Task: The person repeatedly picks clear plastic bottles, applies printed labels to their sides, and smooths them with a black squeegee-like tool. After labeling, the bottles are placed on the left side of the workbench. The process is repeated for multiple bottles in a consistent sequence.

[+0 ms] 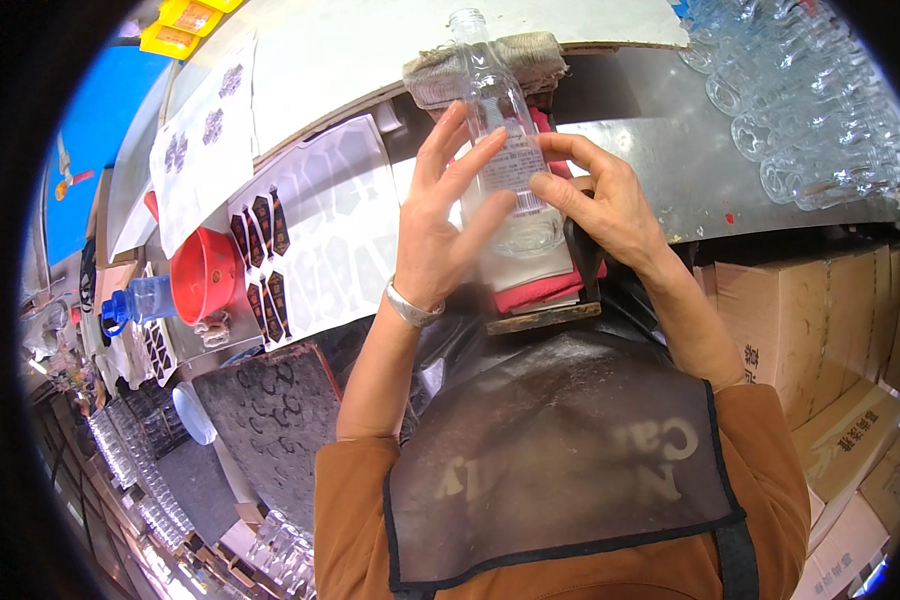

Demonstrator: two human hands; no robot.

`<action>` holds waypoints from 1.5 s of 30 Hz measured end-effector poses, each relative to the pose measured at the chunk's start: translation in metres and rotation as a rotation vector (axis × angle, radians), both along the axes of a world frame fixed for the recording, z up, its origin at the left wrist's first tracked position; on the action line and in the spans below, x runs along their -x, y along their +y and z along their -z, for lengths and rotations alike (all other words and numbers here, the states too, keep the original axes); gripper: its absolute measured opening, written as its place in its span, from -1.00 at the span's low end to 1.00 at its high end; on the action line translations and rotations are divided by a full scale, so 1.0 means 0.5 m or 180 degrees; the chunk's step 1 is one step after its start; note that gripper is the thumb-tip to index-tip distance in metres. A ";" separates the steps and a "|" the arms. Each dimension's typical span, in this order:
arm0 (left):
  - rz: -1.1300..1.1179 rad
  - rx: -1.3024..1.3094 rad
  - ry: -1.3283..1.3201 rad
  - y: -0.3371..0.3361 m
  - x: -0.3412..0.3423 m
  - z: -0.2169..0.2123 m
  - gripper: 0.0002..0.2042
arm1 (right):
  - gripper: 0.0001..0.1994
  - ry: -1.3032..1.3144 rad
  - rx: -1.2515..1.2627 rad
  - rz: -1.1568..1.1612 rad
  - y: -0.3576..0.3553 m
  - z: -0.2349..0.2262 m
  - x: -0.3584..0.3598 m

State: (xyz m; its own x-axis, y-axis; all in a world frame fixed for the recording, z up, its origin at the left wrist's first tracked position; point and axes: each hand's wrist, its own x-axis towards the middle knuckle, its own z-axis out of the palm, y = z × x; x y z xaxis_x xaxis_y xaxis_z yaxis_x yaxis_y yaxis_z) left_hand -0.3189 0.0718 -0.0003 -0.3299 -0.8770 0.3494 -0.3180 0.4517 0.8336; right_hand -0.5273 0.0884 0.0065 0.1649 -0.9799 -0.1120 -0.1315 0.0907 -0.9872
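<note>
A clear glass bottle [500, 88] lies on its side in front of me, its neck pointing away and resting on a rolled, greyish cloth [425, 80]. A white printed label [510, 168] with a barcode is on its upper face. My left hand [442, 215] is at the bottle's left side, fingers spread, the thumb smeared by motion over the label. On the right side my right hand [605, 205] grips the bottle, thumb on the label's edge and index finger across the glass. Beneath the bottle is a wooden stand [545, 318] padded with red cloth [538, 290].
To the left lies a sheet of dark stickers [335, 230], partly peeled, beside a red bowl [206, 275] and a blue-capped plastic bottle [150, 298]. Several clear glass bottles [790, 110] lie at the far right. Cardboard boxes [770, 310] stand at the right, below the metal table [660, 160].
</note>
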 end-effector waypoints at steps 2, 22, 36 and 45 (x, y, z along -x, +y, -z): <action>0.0006 0.0063 -0.0074 -0.001 0.000 0.002 -0.50 | -0.48 0.0050 -0.0039 -0.0062 0.000 -0.003 0.003; -0.0056 0.0056 -0.0049 -0.003 0.002 0.003 -0.45 | -0.52 0.0005 0.0099 -0.0102 -0.006 0.015 0.005; -0.0079 0.0094 -0.0121 -0.001 0.005 -0.003 -0.46 | -0.73 0.0695 0.1358 0.0066 -0.047 -0.049 0.046; -0.0121 -0.0218 0.0208 0.007 -0.008 0.013 -0.10 | -0.73 0.1840 0.2667 0.0355 -0.123 -0.101 0.027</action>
